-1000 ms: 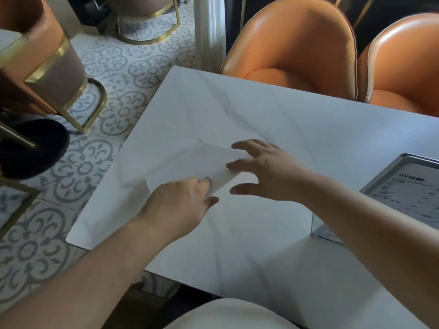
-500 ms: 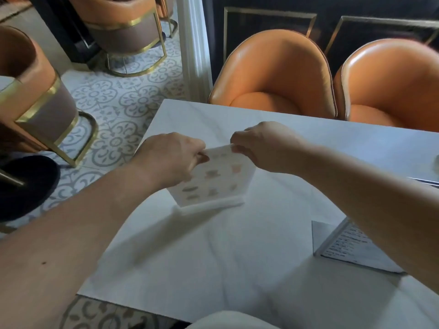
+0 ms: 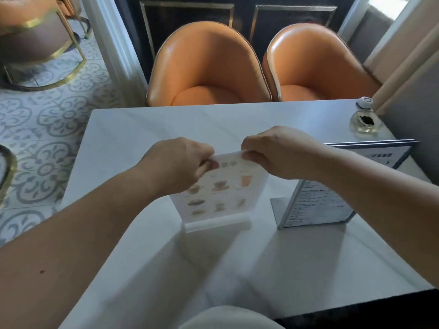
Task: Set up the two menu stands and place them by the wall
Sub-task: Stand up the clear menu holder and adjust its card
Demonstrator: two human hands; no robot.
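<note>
Head cam: L hand (image 3: 180,166) & R hand (image 3: 275,151) both pinching upright menu stand (image 3: 221,193) top edge.

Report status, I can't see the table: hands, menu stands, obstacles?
Left hand and right hand pinching picture menu stand upright. Text menu stand standing nearer wall. Glass bottle by wall.
</note>
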